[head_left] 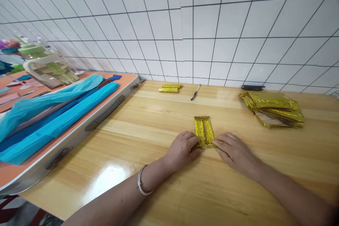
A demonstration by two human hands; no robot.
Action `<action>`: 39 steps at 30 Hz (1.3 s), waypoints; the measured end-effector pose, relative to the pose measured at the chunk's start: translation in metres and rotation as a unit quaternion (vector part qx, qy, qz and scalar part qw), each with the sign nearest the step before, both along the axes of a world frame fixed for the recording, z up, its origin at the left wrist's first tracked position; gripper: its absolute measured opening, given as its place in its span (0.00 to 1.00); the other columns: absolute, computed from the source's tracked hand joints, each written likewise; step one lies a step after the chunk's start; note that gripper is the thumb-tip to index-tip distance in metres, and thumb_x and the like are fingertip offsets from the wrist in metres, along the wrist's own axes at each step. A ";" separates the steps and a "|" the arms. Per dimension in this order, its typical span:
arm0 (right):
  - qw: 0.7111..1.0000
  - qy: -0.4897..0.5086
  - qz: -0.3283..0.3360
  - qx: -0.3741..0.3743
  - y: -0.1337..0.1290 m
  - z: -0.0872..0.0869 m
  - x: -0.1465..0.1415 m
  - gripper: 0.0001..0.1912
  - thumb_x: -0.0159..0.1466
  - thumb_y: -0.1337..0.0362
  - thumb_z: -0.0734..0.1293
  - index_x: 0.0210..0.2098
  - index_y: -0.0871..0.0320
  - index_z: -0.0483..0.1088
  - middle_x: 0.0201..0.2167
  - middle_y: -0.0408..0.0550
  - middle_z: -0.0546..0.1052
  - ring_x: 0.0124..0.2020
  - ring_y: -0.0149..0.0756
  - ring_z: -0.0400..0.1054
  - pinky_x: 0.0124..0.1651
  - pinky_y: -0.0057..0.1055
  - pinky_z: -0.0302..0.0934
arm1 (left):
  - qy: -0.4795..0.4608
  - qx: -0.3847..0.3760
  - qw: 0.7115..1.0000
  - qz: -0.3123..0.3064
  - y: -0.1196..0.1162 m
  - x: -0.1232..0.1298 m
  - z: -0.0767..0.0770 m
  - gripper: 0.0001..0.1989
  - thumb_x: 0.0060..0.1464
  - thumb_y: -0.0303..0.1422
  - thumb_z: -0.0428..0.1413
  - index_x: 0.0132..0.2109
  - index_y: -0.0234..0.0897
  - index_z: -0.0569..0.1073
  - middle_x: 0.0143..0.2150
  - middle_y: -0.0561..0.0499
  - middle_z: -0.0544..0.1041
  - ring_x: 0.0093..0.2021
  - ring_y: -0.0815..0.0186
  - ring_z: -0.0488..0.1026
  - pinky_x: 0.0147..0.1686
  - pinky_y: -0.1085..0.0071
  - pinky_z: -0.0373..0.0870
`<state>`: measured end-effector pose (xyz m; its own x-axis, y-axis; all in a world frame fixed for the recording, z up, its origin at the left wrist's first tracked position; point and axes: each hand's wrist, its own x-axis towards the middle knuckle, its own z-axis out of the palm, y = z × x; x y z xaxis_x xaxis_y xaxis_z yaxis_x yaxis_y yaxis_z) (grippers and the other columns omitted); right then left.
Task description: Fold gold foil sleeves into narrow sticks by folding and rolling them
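A small sheet of gold foil paper (204,130) lies on the wooden table, its two sides folded in so they meet along a dark seam down the middle. At its near left corner, my left hand (184,150) pinches the edge between thumb and fingers; a silver bangle is on that wrist. My right hand (234,151) grips the near right corner the same way. The near edge of the foil paper appears slightly turned up between both hands.
Two narrow folded gold strips (168,90) and a pen (196,92) lie beyond the hands. At the right sits a stack of gold foil sheets (277,109), with a black object (253,87) behind it. An orange-topped case (124,86) bearing blue tissue rolls (63,120) stands left.
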<state>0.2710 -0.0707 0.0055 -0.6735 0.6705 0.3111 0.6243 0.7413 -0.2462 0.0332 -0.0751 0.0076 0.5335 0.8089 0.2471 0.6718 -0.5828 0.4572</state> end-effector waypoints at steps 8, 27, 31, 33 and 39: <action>0.993 0.079 -0.029 -0.087 0.007 -0.005 -0.007 0.06 0.59 0.67 0.64 0.37 0.55 0.71 0.34 0.48 0.72 0.39 0.38 0.62 0.42 0.36 0.59 | -0.048 -0.030 0.998 0.010 0.005 0.002 -0.003 0.04 0.53 0.30 0.54 0.32 0.36 0.72 0.33 0.49 0.71 0.36 0.65 0.67 0.38 0.69 0.64; 0.987 0.079 -0.100 -0.098 0.005 -0.001 -0.020 0.04 0.57 0.69 0.63 0.28 0.56 0.69 0.28 0.46 0.68 0.35 0.38 0.61 0.37 0.34 0.56 | -0.022 -0.022 0.997 0.072 0.011 0.010 -0.005 0.06 0.50 0.30 0.53 0.27 0.35 0.71 0.34 0.49 0.69 0.37 0.65 0.66 0.38 0.69 0.63; 0.988 0.075 -0.102 -0.091 0.007 -0.004 -0.020 0.03 0.57 0.69 0.63 0.28 0.56 0.69 0.28 0.46 0.68 0.35 0.38 0.61 0.37 0.35 0.56 | -0.020 -0.021 0.996 0.086 0.011 0.012 -0.005 0.04 0.48 0.30 0.54 0.28 0.35 0.70 0.33 0.49 0.68 0.36 0.65 0.66 0.37 0.69 0.62; 0.988 0.076 -0.099 -0.090 0.007 -0.004 -0.019 0.03 0.57 0.68 0.63 0.28 0.56 0.69 0.28 0.46 0.68 0.35 0.38 0.61 0.37 0.35 0.56 | -0.017 -0.021 0.996 0.090 0.011 0.012 -0.006 0.03 0.48 0.29 0.55 0.28 0.36 0.69 0.33 0.50 0.68 0.36 0.65 0.65 0.37 0.69 0.62; 0.988 0.078 -0.098 -0.089 0.007 -0.004 -0.019 0.06 0.60 0.67 0.61 0.27 0.56 0.67 0.27 0.45 0.68 0.33 0.37 0.61 0.36 0.34 0.55 | -0.003 -0.009 0.996 0.087 0.007 0.011 -0.004 0.04 0.49 0.30 0.55 0.34 0.37 0.68 0.36 0.50 0.67 0.37 0.64 0.65 0.35 0.70 0.60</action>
